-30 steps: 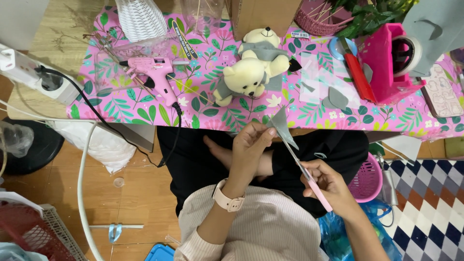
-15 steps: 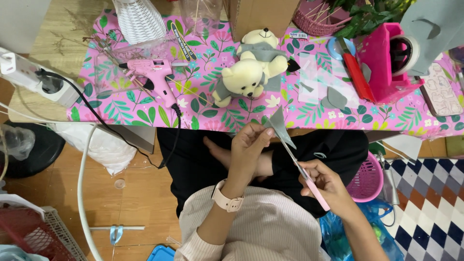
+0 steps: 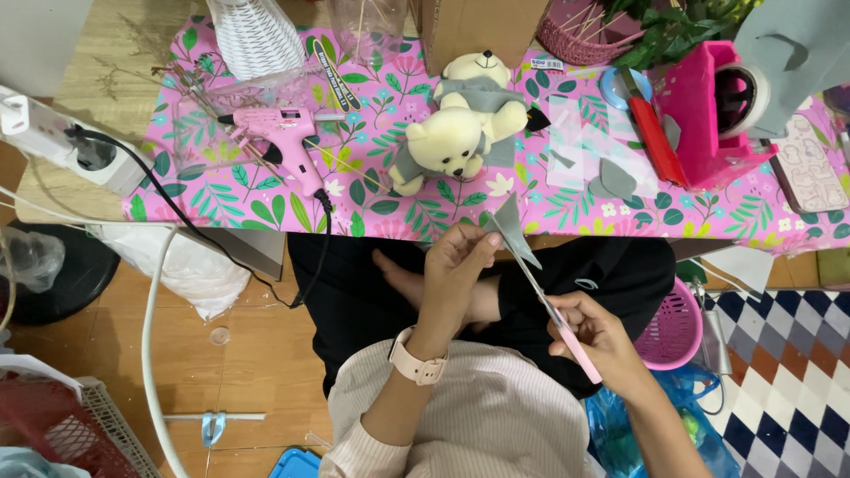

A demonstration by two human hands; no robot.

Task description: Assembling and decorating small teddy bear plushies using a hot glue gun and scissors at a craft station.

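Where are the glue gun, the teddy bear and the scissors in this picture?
pink glue gun (image 3: pixel 288 133), head view, on the barrel.
cream teddy bear (image 3: pixel 443 142), head view, on its head.
scissors (image 3: pixel 571 341), head view, on the pink handle in the right hand (image 3: pixel 602 341).

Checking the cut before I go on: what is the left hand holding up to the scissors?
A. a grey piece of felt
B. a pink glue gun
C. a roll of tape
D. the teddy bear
A: the left hand pinches a grey felt piece while the right hand works pink-handled scissors at it.
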